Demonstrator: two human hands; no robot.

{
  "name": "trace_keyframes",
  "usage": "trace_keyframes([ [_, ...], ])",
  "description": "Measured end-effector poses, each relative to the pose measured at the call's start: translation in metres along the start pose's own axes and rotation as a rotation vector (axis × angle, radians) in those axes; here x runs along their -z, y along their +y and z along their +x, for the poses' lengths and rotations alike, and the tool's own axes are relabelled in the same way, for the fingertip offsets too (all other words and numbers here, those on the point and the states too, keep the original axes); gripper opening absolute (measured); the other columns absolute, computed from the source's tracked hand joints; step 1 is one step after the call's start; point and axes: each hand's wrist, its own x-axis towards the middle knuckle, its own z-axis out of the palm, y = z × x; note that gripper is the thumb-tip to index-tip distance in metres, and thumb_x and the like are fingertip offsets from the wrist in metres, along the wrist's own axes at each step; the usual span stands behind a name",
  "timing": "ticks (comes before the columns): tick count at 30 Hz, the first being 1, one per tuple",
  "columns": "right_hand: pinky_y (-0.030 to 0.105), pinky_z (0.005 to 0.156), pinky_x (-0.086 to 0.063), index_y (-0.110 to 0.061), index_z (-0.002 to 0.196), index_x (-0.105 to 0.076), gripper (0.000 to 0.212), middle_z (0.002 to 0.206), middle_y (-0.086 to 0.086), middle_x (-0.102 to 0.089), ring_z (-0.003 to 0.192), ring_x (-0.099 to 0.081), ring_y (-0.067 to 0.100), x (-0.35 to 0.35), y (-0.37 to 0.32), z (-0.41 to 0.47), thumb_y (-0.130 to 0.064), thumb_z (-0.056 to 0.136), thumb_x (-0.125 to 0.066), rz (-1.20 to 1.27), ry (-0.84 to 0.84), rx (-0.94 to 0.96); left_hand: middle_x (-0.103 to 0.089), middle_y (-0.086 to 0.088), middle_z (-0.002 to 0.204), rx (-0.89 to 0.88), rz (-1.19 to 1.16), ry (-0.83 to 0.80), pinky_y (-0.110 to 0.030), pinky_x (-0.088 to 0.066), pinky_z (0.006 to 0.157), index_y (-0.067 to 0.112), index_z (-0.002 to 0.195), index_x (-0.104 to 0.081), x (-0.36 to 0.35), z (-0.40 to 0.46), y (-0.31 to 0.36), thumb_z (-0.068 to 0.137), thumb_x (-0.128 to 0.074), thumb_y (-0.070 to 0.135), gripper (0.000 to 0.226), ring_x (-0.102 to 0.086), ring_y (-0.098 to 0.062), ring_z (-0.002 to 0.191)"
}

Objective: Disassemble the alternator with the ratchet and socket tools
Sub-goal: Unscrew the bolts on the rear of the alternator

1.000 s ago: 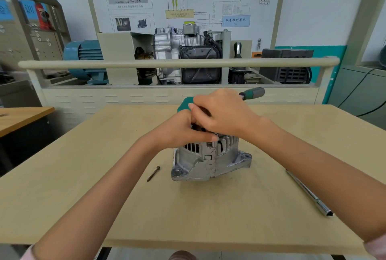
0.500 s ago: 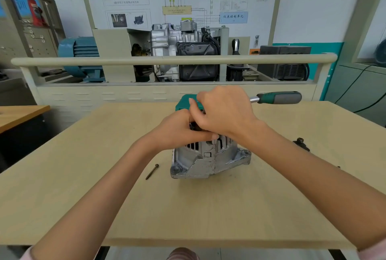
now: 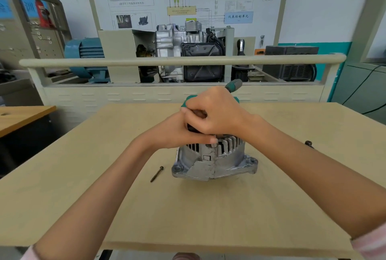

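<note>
Fingers of both the left hand [image 3: 177,132] and right hand [image 3: 217,113] curl around the ratchet [image 3: 233,84] atop the alternator [image 3: 213,159].

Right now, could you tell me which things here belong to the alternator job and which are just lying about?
In the job:
- alternator, standing on the table
- ratchet, only its green handle showing behind the hands
- left hand and right hand, both on top of the alternator
- long bolt, lying loose beside it

Lying about:
- small dark part near the right forearm
- engine display behind the rail
</note>
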Motion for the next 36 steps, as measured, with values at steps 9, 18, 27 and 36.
trace_keyframes([
  [9, 0.025, 0.044, -0.013, -0.009, 0.057, -0.045, 0.046, 0.049, -0.001, -0.028, 0.044, -0.029, 0.018, 0.002, -0.019, -0.002, -0.034, 0.095, -0.036, -0.53, -0.142, -0.379, -0.072, 0.01, 0.086, 0.073, 0.101, 0.112, -0.036, -0.052, 0.085, 0.029, 0.087, -0.07, -0.007, -0.002, 0.002, 0.07, -0.08, 0.022, 0.021, -0.066, -0.01, 0.091],
  [18, 0.025, 0.043, -0.015, -0.014, 0.055, -0.031, 0.04, 0.054, 0.001, -0.027, 0.045, -0.025, 0.016, 0.007, -0.019, 0.002, -0.023, 0.093, -0.042, -0.61, -0.245, -0.515, -0.071, -0.01, 0.078, 0.099, 0.221, 0.118, -0.047, -0.049, 0.077, 0.014, 0.08, -0.075, -0.014, -0.001, 0.005, 0.075, -0.076, 0.03, 0.016, -0.063, -0.033, 0.078],
  [27, 0.03, 0.049, -0.024, -0.024, 0.049, -0.023, 0.051, 0.041, -0.008, -0.028, 0.04, -0.028, 0.006, 0.021, 0.005, -0.008, -0.027, 0.089, -0.054, -0.121, -0.219, -0.157, -0.068, -0.002, 0.084, 0.039, 0.103, 0.008, -0.037, -0.05, 0.086, 0.015, 0.085, -0.068, -0.008, 0.001, 0.006, 0.081, -0.072, 0.014, 0.005, -0.064, -0.018, 0.086],
  [36, 0.025, 0.043, -0.021, -0.013, 0.056, -0.033, 0.039, 0.056, 0.001, -0.031, 0.046, -0.028, 0.017, 0.007, -0.007, -0.001, -0.022, 0.093, -0.043, -0.606, -0.253, -0.691, -0.072, 0.013, 0.081, 0.094, 0.234, 0.179, -0.044, -0.051, 0.083, 0.033, 0.075, -0.074, -0.02, 0.001, 0.009, 0.073, -0.076, 0.032, 0.003, -0.065, -0.009, 0.081],
])
